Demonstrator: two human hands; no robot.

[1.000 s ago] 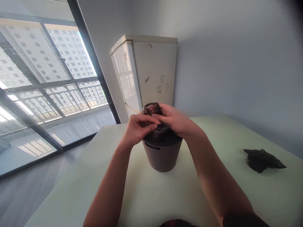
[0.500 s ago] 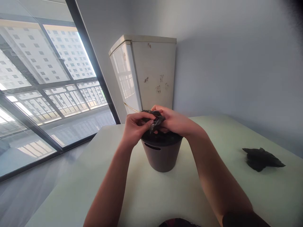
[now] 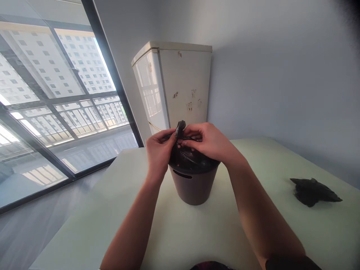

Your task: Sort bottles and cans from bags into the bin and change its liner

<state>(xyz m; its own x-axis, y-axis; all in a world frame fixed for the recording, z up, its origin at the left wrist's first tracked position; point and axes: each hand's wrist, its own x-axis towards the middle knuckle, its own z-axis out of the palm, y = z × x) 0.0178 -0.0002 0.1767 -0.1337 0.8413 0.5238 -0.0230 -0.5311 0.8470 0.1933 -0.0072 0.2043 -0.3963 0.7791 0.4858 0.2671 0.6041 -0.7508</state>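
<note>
A brown trash bin (image 3: 194, 187) with a slot-shaped handle hole stands upright on the table. Black plastic of a garbage bag (image 3: 194, 158) covers its mouth, and the bag's gathered top sticks up between my hands. My left hand (image 3: 159, 152) is closed, thumb and fingers pinching the gathered plastic from the left. From the right, my right hand (image 3: 212, 140) also pinches the bag's top, its fingertips close to those of the left. The bin's inside is hidden under the plastic.
On the pale green table (image 3: 180, 232), a folded black plastic bag (image 3: 315, 192) lies to the right. A worn white refrigerator (image 3: 185, 82) stands behind the table. Glass sliding doors (image 3: 64, 93) are on the left, and a grey wall (image 3: 275, 75) rises on the right.
The bunched plastic now stands up as a narrow twist, where before it was a loose clump. My right hand has shifted slightly and turned, its fingers now pointing left.
</note>
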